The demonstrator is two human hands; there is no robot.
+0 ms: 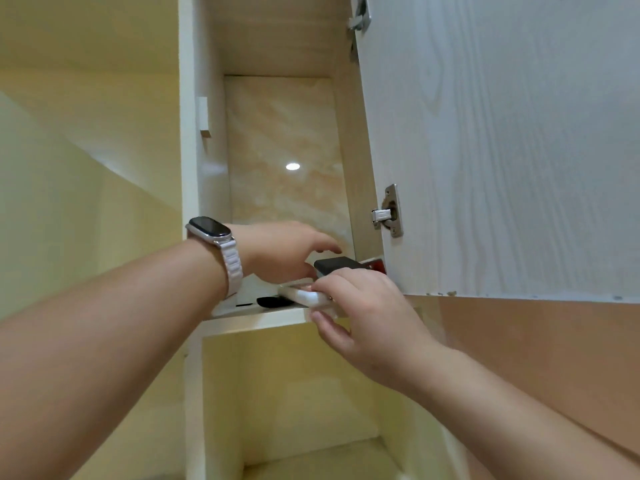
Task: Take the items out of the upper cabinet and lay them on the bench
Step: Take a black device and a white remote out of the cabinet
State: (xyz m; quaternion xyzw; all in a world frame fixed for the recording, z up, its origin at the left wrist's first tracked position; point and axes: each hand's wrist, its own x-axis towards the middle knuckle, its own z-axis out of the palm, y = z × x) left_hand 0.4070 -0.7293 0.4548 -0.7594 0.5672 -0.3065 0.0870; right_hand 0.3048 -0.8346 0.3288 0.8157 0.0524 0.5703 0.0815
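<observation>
View looks up into the upper cabinet (pixel 188 133), door (pixel 502 150) swung open to the right of both hands. Right hand (pixel 367 313) is at the front edge of the shelf (pixel 256 320), holding a white flat item (pixel 304 297): fingers curled over its top, thumb underneath, a pinch across its thickness. The item lies roughly level and sticks out to the left of the right hand, partly over the shelf edge. Left hand (pixel 284 251) is further in, above and just left of the right hand, palm down, fingers stretched toward a black block (pixel 337 264). The block sits right at the left fingertips and just above the right knuckles; thumb is near its left end, but cannot tell if the left hand actually grips it or only touches. A red item (pixel 375 265) is just beyond the block, on the far side from the left hand, mostly hidden. A small black item (pixel 273 302) lies on the shelf under the left wrist, beside the white item's left end. Watch (pixel 211 228) with a pale band on the left wrist. Metal hinge (pixel 389 211) on the door above the right hand. Marbled back panel (pixel 284 150) above the left hand.
</observation>
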